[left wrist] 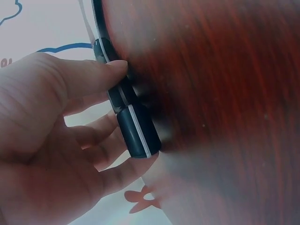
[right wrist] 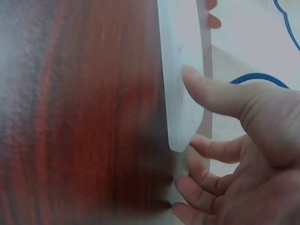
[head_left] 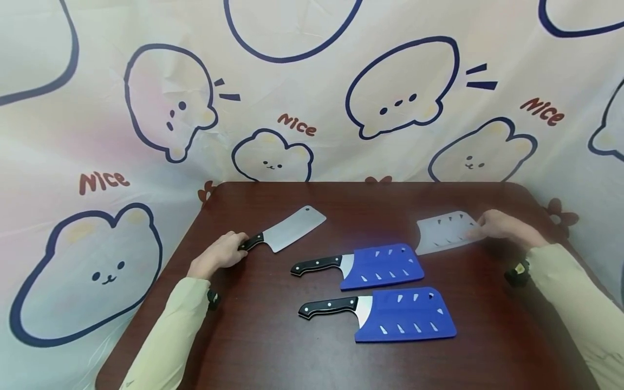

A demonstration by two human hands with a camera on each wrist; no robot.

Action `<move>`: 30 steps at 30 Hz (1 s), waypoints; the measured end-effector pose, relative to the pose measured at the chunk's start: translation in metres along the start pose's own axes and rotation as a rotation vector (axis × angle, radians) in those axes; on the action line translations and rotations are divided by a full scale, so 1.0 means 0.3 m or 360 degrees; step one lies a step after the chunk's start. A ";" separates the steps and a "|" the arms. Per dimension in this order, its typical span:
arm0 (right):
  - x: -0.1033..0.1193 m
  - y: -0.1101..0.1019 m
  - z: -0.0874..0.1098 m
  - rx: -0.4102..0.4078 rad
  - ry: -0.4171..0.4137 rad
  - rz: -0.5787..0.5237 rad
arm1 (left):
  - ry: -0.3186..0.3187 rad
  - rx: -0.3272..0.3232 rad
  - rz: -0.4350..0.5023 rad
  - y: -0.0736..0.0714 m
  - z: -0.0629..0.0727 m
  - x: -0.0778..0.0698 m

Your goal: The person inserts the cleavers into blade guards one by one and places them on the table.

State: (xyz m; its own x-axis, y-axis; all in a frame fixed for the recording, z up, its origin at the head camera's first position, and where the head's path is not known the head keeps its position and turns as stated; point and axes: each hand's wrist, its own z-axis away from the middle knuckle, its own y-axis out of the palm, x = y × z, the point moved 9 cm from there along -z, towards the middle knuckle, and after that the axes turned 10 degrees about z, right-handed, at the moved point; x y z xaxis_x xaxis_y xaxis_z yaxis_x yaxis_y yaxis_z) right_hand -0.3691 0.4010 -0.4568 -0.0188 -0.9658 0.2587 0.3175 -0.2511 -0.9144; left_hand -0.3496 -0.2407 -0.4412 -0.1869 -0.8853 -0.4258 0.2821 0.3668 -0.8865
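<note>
Nearest to me on the glossy, streaked red-brown table (head_left: 253,352) lies a cleaver in a blue sheath (head_left: 404,317), smooth and stiff-looking, pierced by small wedge-shaped slots, with a strip of bright steel showing before its black, riveted handle. Just beyond it, well in from the left and right edges, I have a second sheathed cleaver (head_left: 382,266) of the same pattern, its handle likewise toward the left edge.

Farther out, near the left edge, the left hand (head_left: 219,252) pinches the handle end of a bare cleaver (head_left: 294,230), thumb over, fingers curled beneath. I see its flat, dull-grey, roughly rectangular blade slant toward the far edge, a round hole at one corner.

Near the right edge, the right hand (head_left: 500,225) pinches one end of a white sheath (head_left: 441,233), thin and slotted, thumb on its face, lower fingers loosely bent.

Past the far edge I see creased, pale cloth (head_left: 326,92) printed with dark-blue bear outlines.
</note>
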 end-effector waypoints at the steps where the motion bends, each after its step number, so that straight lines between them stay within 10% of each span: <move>1: 0.001 -0.002 0.002 -0.0021 -0.0014 0.0038 | 0.0006 0.0002 0.0000 0.001 0.000 -0.001; 13: 0.084 0.049 -0.024 -0.0177 -0.0297 0.0284 | 0.0058 0.0027 -0.0004 -0.011 0.004 -0.033; 30: 0.069 0.038 0.031 -0.0363 -0.0336 0.0240 | 0.0062 -0.0105 0.0108 -0.054 0.047 -0.100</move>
State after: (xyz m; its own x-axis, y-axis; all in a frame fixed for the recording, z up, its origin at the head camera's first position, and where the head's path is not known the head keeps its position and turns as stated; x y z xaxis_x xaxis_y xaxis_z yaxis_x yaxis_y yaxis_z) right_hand -0.3570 0.3788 -0.4588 0.2167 -0.9643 0.1524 0.0811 -0.1378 -0.9871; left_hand -0.3354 -0.2242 -0.4115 -0.2064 -0.8464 -0.4909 0.2332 0.4447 -0.8648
